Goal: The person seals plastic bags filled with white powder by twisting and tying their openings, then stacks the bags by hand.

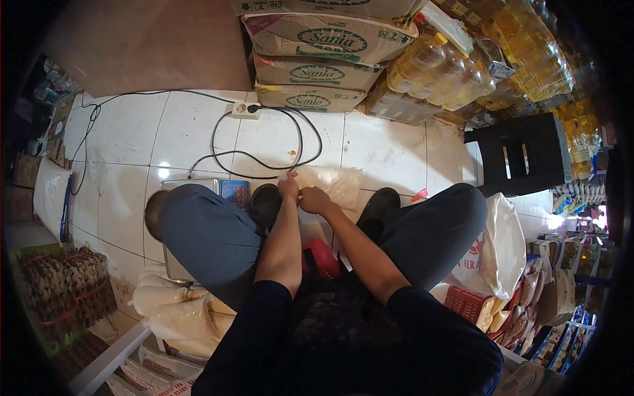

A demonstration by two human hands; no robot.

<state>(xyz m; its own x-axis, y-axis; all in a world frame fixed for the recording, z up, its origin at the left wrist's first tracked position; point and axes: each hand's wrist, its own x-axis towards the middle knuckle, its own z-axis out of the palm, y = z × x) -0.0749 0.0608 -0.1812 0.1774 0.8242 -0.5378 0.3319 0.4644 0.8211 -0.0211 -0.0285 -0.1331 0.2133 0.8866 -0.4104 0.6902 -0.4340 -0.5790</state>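
Observation:
My left hand and my right hand meet between my knees, both with fingers closed. They are at the near edge of a clear plastic bag of white contents, which lies on the tiles; its near end seems gathered in my fingers. A small pinkish-red bit shows at my left fingertips; I cannot make out what it is. Beneath my wrists is a red object with a dark strip, partly hidden.
A scale with a blue keypad sits by my left knee, near filled bags. Ahead lie a socket block and looped black cable. Sania cartons, oil bottles and a black stool stand around.

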